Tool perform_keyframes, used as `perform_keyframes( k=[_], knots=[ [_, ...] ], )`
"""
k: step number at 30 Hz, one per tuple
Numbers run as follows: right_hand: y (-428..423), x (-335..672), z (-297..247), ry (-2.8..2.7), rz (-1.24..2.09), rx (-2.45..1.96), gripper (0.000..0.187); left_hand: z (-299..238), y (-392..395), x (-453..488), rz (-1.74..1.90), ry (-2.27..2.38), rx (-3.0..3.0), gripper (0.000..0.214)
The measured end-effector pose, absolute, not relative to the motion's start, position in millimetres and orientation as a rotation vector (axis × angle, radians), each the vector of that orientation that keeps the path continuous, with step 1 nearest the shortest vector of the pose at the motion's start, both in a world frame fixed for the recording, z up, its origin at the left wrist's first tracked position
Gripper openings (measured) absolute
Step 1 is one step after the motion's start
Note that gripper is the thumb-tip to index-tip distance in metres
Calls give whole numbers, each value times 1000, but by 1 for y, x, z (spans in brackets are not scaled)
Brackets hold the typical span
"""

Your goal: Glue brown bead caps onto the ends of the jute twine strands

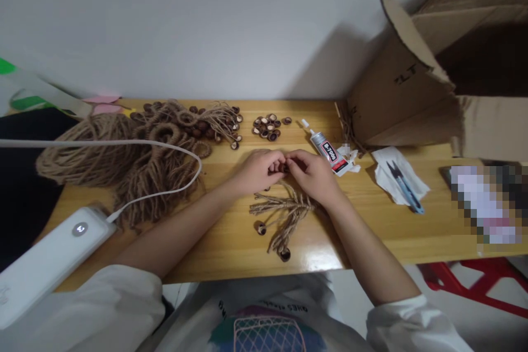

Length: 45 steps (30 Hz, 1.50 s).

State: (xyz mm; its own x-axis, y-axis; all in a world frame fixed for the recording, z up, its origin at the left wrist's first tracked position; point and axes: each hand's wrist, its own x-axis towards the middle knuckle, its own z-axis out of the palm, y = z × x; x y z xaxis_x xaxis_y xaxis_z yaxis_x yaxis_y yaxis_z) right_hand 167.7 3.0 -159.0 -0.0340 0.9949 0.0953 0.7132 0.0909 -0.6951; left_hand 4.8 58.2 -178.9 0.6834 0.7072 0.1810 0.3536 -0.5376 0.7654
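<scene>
Dark shell [285, 168]: small; I see it between both hands, above the table [225, 247].
Left hand [258, 170]: fingers are curled, gripping this shell.
Right hand [311, 175]: fingertips pinch it also.
Cardboard box [383, 102]: open; inside is too dark for me.
Glue tube [329, 153]: lies near, marked B-7000.
</scene>
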Motion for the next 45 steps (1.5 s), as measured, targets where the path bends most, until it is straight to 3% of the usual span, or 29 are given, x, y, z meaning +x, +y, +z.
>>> perform_keyframes(
  k=[18, 45],
  knots=[
    [7, 172, -167, -1605, 1021, -1520, 16, -177, 58, 4, 617, 837, 2185, 19],
    [9, 173, -158, -1789, 954, -1564, 16, -168, 53, 4, 596, 869, 2061, 18]
  ],
)
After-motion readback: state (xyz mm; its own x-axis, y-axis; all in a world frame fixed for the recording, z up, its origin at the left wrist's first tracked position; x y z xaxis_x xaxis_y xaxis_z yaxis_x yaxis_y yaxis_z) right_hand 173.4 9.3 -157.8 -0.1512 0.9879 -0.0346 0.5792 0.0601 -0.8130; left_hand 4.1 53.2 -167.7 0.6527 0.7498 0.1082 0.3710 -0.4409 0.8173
